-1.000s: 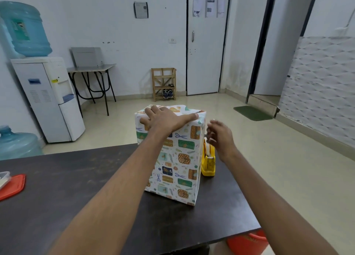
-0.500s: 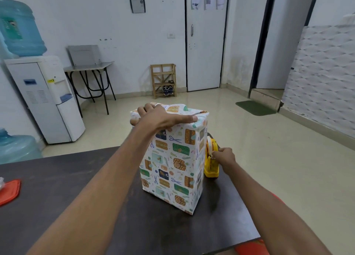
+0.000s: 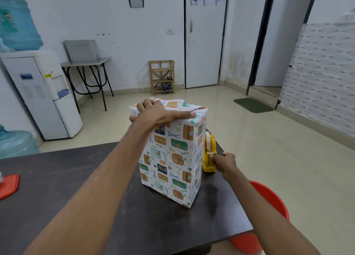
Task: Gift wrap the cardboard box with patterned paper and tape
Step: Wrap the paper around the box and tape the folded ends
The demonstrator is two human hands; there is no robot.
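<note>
The right hand has a narrow grip, fingertips pinched at the front of the yellow tape dispenser, apparently on the tape end, though the strip itself is too small to make out. The dispenser stands just right of the wrapped box, nearly touching it. The left hand lies flat and spread on top of the box, thumb along the near top edge, pressing the folded patterned paper down. The box stands upright on the dark surface, near its right end. Far left of the box, a red lid lies at the surface's edge. A red bucket sits on the floor below, right of the box.
</note>
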